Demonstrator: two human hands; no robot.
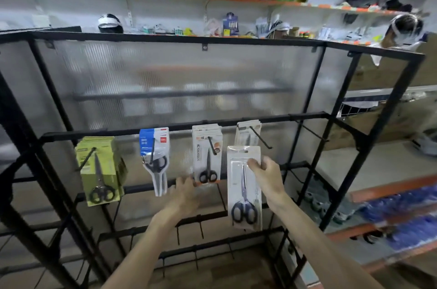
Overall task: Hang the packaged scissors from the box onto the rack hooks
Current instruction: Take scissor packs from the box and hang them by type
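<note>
While my right hand [262,171] gripped the scissors pack [244,194] just below the hook [260,138], left hand [186,190] resting slack on a hung pack [207,154] beside it, the hole [246,151] risked missing the tip.

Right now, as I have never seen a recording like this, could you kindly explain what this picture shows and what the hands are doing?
There is no machine here: a person works with bare hands, and the single picture comes from a camera worn on the head, looking forward and down. In front stands a black rack with hooks along a crossbar. Hanging there, left to right, are green packs, a blue and white pack, a stack of white packs and some pale packs; the first three show scissors. The right hand grips a clear pack of scissors near its top, just below the hook that carries the pale packs. The left hand reaches up to the lower edge of the white packs.
</note>
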